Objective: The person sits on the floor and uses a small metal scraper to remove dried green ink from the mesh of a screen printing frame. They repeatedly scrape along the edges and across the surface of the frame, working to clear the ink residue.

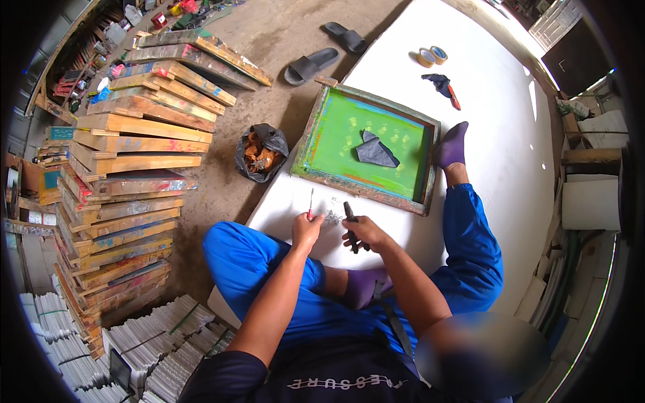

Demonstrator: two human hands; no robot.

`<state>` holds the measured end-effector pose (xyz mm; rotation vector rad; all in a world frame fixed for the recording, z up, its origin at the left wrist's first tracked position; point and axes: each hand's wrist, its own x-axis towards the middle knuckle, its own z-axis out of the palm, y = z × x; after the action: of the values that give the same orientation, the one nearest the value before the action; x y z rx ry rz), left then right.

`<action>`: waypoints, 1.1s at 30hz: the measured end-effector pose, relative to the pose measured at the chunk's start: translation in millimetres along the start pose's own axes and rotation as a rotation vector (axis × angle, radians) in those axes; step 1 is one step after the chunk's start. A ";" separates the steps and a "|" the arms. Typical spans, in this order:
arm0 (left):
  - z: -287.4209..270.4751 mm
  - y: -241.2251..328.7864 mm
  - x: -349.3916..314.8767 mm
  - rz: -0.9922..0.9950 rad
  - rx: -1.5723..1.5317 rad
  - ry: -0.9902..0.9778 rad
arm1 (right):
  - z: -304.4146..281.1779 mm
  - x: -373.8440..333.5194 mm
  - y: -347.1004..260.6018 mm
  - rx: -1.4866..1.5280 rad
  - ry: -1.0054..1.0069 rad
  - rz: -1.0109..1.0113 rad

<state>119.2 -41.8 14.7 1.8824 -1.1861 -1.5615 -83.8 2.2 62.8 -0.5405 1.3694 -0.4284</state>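
Observation:
My left hand (306, 230) is closed round the red handle of a thin screwdriver (311, 201), its metal shaft pointing away from me. In my right hand (368, 232) is a dark tool that looks like pliers (348, 211); the fingers hide part of it. Between the hands, a small heap of thin metal bits (334, 217), perhaps staples, lies on the white tabletop (510, 221). Just beyond stands a wood-framed printing screen (336, 127) with green mesh. A dark grey cloth (377, 152) rests on the mesh.
Stacked wooden frames (134, 164) fill the left side. A black bag (272, 138) of brown scraps and black sandals (310, 66) are on the floor. Tape rolls (426, 58) and a black-and-orange item (442, 88) lie far right. My purple-socked foot (453, 144) touches the screen's right side.

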 end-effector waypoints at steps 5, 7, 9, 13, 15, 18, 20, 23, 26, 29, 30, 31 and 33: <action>7.6 -4.2 4.8 0.056 0.164 0.033 | -27.4 -4.5 -29.1 0.072 0.028 0.057; 7.7 -0.7 3.8 0.056 0.149 0.019 | -35.8 -0.1 -30.0 0.104 0.028 0.067; 8.4 4.4 1.5 0.050 0.134 0.011 | -42.6 5.4 -28.4 0.123 0.041 0.065; 8.3 6.9 0.2 0.041 0.118 0.006 | -47.0 5.4 -39.6 0.119 0.006 0.079; 9.2 6.3 1.3 0.050 0.115 0.004 | -49.0 6.1 -43.8 0.105 -0.002 0.088; 11.3 6.2 2.5 0.065 0.104 0.010 | -56.4 7.4 -52.2 0.093 -0.057 0.132; 12.6 6.1 2.9 0.071 0.094 0.008 | -57.9 3.2 -62.9 0.098 -0.058 0.192; 14.7 6.6 5.0 0.115 0.118 0.011 | -63.0 5.4 -68.6 0.037 -0.056 0.231; 17.3 11.3 3.9 0.105 0.111 0.003 | -59.6 11.3 -59.6 -0.052 0.059 0.176; 19.5 13.8 3.2 0.118 0.101 -0.005 | -38.9 18.3 -42.6 -0.084 0.234 0.059; 20.5 15.4 2.5 0.107 0.098 -0.012 | -34.1 20.0 -38.6 -0.084 0.293 0.015; 18.8 19.7 -0.2 0.095 0.098 -0.016 | -29.6 16.2 -41.3 -0.100 0.297 0.009; 18.3 18.2 -1.3 0.087 0.087 -0.020 | -27.8 18.4 -37.3 -0.163 0.325 0.013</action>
<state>95.8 -47.1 24.3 1.8461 -1.3462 -1.5082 -107.5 -41.7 67.1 -0.6136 1.7296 -0.4077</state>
